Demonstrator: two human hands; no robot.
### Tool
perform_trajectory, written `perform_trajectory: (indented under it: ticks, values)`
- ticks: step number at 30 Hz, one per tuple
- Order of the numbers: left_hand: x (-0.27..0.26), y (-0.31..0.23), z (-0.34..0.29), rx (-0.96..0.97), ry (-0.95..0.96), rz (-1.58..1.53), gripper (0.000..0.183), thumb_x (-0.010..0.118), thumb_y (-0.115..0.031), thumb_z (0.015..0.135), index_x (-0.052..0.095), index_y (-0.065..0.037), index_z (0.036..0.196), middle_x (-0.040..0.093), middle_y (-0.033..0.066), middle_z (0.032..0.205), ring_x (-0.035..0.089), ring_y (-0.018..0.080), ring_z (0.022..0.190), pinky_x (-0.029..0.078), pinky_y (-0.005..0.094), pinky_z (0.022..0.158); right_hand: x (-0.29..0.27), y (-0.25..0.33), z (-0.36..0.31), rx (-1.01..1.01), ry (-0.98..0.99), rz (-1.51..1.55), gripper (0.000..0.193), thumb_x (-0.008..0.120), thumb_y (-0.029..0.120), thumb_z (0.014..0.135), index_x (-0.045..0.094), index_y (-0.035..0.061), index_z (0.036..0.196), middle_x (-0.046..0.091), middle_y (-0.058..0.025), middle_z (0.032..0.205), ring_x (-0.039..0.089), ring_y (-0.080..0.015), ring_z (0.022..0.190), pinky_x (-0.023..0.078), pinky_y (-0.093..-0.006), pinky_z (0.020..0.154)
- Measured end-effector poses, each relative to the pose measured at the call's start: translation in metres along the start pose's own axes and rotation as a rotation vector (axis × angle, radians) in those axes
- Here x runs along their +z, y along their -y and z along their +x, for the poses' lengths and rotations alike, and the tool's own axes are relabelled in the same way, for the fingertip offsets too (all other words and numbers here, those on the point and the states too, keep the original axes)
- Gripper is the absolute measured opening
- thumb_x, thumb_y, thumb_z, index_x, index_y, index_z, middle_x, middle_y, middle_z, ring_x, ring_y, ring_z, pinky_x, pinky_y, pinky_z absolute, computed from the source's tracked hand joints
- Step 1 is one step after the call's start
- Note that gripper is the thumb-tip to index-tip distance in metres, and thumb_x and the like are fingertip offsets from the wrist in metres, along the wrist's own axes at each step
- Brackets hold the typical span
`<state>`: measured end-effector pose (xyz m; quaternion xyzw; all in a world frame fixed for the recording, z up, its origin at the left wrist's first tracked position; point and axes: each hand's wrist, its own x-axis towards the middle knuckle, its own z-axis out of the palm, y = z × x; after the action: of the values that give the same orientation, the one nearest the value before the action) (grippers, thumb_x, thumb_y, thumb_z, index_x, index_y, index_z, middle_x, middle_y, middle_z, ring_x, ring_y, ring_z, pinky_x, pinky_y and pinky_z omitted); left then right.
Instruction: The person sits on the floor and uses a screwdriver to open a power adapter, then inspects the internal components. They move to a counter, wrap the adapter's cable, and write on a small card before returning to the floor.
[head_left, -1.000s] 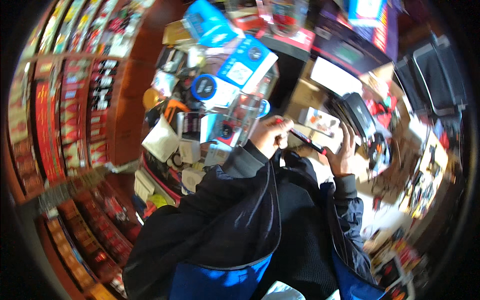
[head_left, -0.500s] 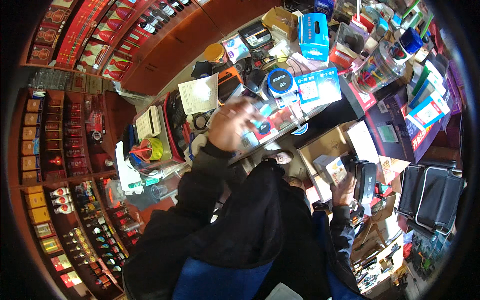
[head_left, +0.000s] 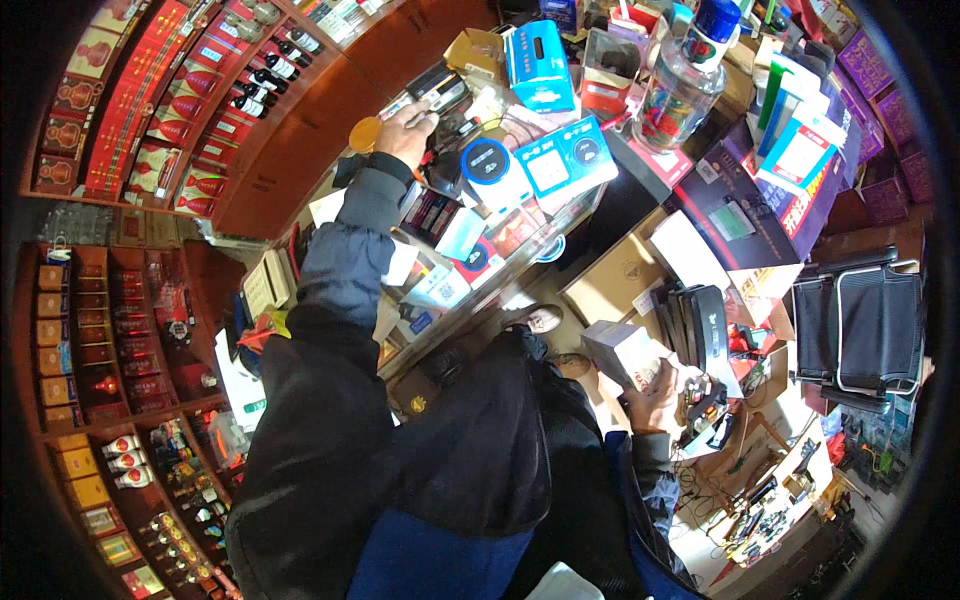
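My left hand (head_left: pixel 405 137) reaches over the far part of the cluttered counter, fingers stretched forward and apart. It is beside a round yellow-orange lid (head_left: pixel 364 134) and just short of a flat black case (head_left: pixel 437 92). I cannot make out anything held in it. To the right of that arm stand a white speaker with a round blue-rimmed top (head_left: pixel 486 163) and a blue-and-white code sign (head_left: pixel 566 162). Low on the right, my right hand (head_left: pixel 655 398) is closed around the near end of a small white box (head_left: pixel 616 350), tilted over an open drawer area.
A blue carton (head_left: pixel 539 68) and a clear jar with a blue lid (head_left: pixel 682 90) stand at the back. Right of them is a dark purple box (head_left: pixel 735 205). A black chair (head_left: pixel 862 325) stands far right. Shelves with bottles and boxes (head_left: pixel 130 330) line the left.
My left hand has moved from the counter's near edge to its far side. My right hand keeps the white box, which now shows more of its sides. The whole view has turned somewhat.
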<state>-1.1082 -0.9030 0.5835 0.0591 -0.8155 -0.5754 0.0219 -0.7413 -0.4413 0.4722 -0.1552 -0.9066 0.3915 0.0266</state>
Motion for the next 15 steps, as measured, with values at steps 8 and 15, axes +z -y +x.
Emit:
perform_trajectory:
  ticks: [8, 15]
  values:
    - [0.117, -0.047, -0.240, 0.143, 0.525, -0.082, 0.065, 0.084, -0.017, 0.082, 0.056, 0.003, 0.138, 0.066, 0.0163, 0.127, 0.066, 0.0284, 0.116, 0.052, 0.0386, 0.103, -0.029, 0.055, 0.004, 0.042, 0.097, 0.249, 0.076, 0.079, 0.014, 0.065, 0.054, 0.0000, 0.135, 0.062, -0.0191, 0.113, 0.061, -0.0318, 0.106, 0.050, -0.0428, 0.095]
    - [0.152, -0.009, -0.271, 0.197, 0.666, 0.038, 0.135, 0.098, -0.011, 0.052, 0.019, -0.006, 0.161, 0.045, 0.0258, 0.150, 0.048, 0.0412, 0.139, 0.039, 0.0432, 0.120, -0.036, 0.139, 0.046, -0.382, 0.307, 0.030, 0.066, 0.082, 0.018, 0.065, 0.058, 0.0015, 0.124, 0.066, -0.0174, 0.106, 0.065, -0.0309, 0.092, 0.054, -0.0414, 0.084]
